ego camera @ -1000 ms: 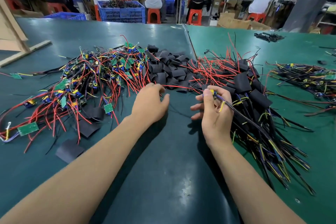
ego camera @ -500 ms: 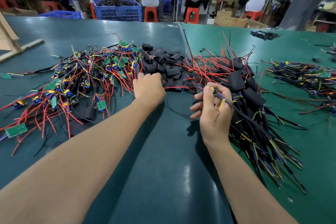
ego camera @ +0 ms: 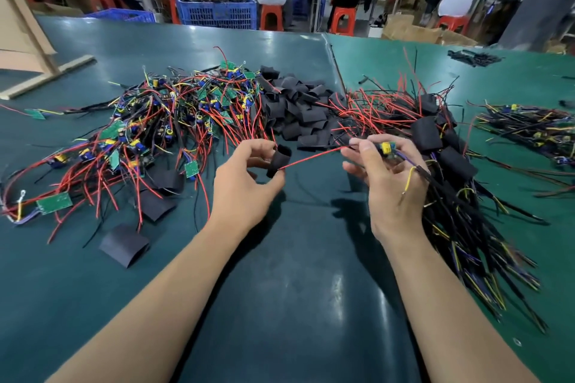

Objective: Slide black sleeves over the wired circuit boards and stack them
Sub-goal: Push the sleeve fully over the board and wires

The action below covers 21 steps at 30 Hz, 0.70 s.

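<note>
Our left hand (ego camera: 245, 186), reaching into the pile a second ago, now pinches a short black tubular sleeve (ego camera: 279, 160) above the green counter (ego camera: 295, 274), already threaded on the red wire (ego camera: 311, 158) of the small wired circuit board (ego camera: 386, 149) gripped by our right hand (ego camera: 389, 183), ready to slide across.

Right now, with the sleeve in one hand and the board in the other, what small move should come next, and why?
Probably draw the black sleeve, pinched in the left hand, rightward along the red wire toward the circuit board held by the right hand; the board is still bare.
</note>
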Available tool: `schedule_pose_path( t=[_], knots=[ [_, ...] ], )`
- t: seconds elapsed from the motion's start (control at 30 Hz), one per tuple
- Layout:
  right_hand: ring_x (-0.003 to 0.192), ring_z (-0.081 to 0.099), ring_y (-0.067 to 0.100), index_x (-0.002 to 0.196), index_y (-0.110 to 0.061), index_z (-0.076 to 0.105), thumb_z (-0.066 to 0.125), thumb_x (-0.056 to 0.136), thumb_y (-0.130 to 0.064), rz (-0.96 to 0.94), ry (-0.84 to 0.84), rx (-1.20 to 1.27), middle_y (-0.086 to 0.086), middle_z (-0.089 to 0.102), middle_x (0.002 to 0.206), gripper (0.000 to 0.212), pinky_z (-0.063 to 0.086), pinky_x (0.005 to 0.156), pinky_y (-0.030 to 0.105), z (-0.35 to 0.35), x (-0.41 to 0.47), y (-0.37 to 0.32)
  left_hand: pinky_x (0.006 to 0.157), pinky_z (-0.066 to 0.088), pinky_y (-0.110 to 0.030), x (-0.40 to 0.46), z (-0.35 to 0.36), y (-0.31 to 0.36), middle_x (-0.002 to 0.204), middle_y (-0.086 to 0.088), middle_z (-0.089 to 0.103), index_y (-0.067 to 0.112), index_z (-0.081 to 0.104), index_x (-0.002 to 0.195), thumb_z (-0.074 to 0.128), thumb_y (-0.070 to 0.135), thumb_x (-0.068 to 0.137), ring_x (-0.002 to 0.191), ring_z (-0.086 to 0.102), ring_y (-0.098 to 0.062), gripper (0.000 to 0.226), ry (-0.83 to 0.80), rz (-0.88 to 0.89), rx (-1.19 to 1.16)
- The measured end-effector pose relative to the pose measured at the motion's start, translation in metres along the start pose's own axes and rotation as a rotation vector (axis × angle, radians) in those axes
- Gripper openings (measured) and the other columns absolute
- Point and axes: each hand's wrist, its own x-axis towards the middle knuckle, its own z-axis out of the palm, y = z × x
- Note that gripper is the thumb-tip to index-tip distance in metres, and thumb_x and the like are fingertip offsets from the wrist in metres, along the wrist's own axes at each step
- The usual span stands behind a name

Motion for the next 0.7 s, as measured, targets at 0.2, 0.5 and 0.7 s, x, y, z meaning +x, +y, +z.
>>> schedule_pose_path(
  t=[0.2, 0.5, 0.7],
  knots=[
    [0.075, 0.073, 0.031, 0.089, -0.012, 0.059, 0.067, 0.087, 0.005, -0.056, 0.069, 0.054, 0.029, 0.068, 0.089, 0.018, 0.057, 0.067, 0.029, -0.002, 0.003, -0.009, 0.073, 0.037, -0.003, 0.002, 0.001, -0.004, 0.097, 0.019, 0.068, 0.028, 0.068, 0.106, 0.072, 0.007, 0.075, 0.091, 0.060, 0.006, 0.038, -0.022, 0.031, 0.038],
    [0.079, 0.073, 0.033, 0.088, -0.015, 0.061, 0.068, 0.087, 0.001, -0.198, 0.068, -0.017, 0.032, 0.067, 0.093, 0.018, 0.058, 0.070, 0.033, 0.000, 0.002, -0.013, 0.075, 0.039, -0.005, 0.002, 0.002, -0.008, 0.107, 0.014, 0.067, 0.023, 0.066, 0.111, 0.071, 0.004, 0.075, 0.097, 0.061, 0.002, 0.041, -0.114, 0.118, 0.046],
    [0.077, 0.073, 0.031, 0.088, -0.017, 0.063, 0.069, 0.086, -0.002, -0.197, 0.080, 0.010, 0.029, 0.068, 0.092, 0.016, 0.058, 0.069, 0.031, -0.001, 0.004, -0.013, 0.075, 0.041, -0.010, 0.003, 0.002, -0.007, 0.105, 0.013, 0.068, 0.026, 0.067, 0.106, 0.071, 0.002, 0.074, 0.096, 0.062, 0.000, 0.040, -0.154, 0.112, 0.029]
  ],
)
